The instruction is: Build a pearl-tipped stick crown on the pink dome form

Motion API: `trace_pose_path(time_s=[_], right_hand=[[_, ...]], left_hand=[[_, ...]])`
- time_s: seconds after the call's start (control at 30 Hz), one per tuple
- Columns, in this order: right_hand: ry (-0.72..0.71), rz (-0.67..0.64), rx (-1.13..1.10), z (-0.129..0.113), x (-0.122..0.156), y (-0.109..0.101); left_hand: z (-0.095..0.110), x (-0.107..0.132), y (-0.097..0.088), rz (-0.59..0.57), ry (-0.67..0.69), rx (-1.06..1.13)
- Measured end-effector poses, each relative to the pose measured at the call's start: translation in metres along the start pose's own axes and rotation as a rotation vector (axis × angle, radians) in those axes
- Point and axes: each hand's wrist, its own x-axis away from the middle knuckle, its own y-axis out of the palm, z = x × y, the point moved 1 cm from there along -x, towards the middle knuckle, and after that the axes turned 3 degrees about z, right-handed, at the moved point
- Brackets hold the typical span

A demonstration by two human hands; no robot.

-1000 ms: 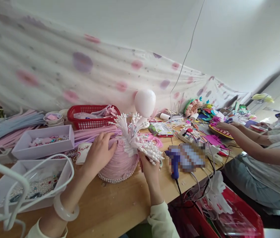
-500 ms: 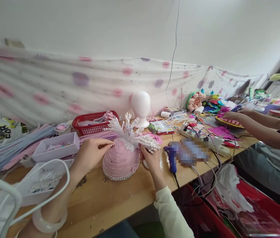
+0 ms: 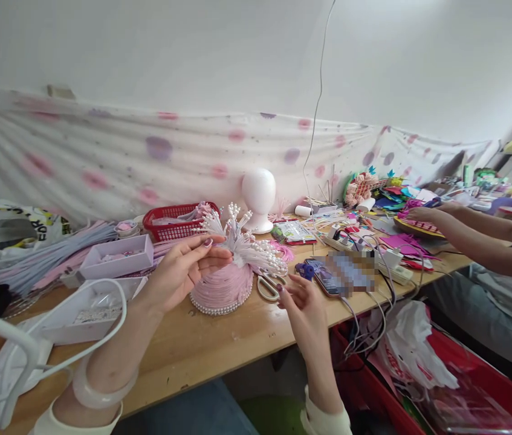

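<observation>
A pink, yarn-wound dome-shaped hat [image 3: 222,290] stands on the table, edged with a row of pearl beads. From its top spreads a bunch of white pearl-tipped stems [image 3: 237,241]. My left hand [image 3: 183,272] hovers in front of the hat's left side, thumb and fingertips pinched together; whatever they hold is too small to make out. To the right of the hat, my right hand [image 3: 305,308] is raised with thumb and fingers apart, nothing visible in it. Scissors with pale handles [image 3: 268,289] lie between it and the hat. Behind my right fingers shows a blue glue gun [image 3: 304,270], partly hidden.
A white foam head [image 3: 258,196] stands behind the hat, beside a red basket [image 3: 174,229]. White boxes [image 3: 117,257] and bundled stems lie left. A phone [image 3: 328,278], power strip [image 3: 396,272] and cables lie right. Another person's arms [image 3: 468,232] work at far right.
Both hands have come away from the hat: the right moved right and toward me, the left lifted with pinched fingers. The glue gun now sits mostly behind my right hand, and the scissors show.
</observation>
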Motion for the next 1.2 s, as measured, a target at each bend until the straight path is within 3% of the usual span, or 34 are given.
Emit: trace_pose_path(time_s=[0.07,0.17,0.23,0.33,0.47,0.63,0.73,0.87,0.93,1.03,1.07,1.13,1.2], right_hand=[[-0.170,-0.062,0.023,-0.020,0.023,-0.007],[-0.284,-0.437,0.026,-0.046,0.047,-0.003],[-0.200,-0.671,0.081,-0.054,0.054,0.001],[0.002,-0.794,0.122,-0.054,0.057,0.000],[0.143,-0.784,0.101,-0.046,0.059,-0.005],[0.162,-0.744,0.116,-0.050,0.059,-0.013],[0.139,-0.656,0.121,-0.064,0.043,-0.035],[0.073,-0.365,0.009,-0.070,0.022,-0.058],[0.041,-0.398,-0.126,-0.062,0.028,-0.046],[0.070,-0.774,-0.285,-0.037,0.057,-0.002],[0.072,-0.839,-0.268,-0.029,0.067,0.014],[0.129,-0.773,-0.290,-0.015,0.079,0.035],[0.185,-0.673,-0.269,-0.008,0.080,0.042]], left_hand=[[-0.003,0.015,0.013,-0.105,-0.043,0.021],[-0.013,0.042,0.036,-0.380,-0.221,-0.100],[-0.021,0.057,0.043,-0.512,-0.287,-0.267],[-0.032,0.069,0.034,-0.544,-0.264,-0.386],[-0.043,0.077,0.020,-0.606,-0.296,-0.367],[-0.043,0.089,0.024,-0.538,-0.302,-0.363],[-0.033,0.093,0.012,-0.417,-0.270,-0.330],[-0.025,0.093,-0.009,-0.151,-0.179,-0.080],[-0.032,0.093,-0.004,-0.089,-0.121,0.102],[-0.054,0.090,0.023,-0.129,-0.119,0.387],[-0.063,0.088,0.032,-0.143,-0.113,0.457],[-0.077,0.084,0.045,-0.156,-0.106,0.529],[-0.086,0.079,0.049,-0.201,-0.125,0.520]])
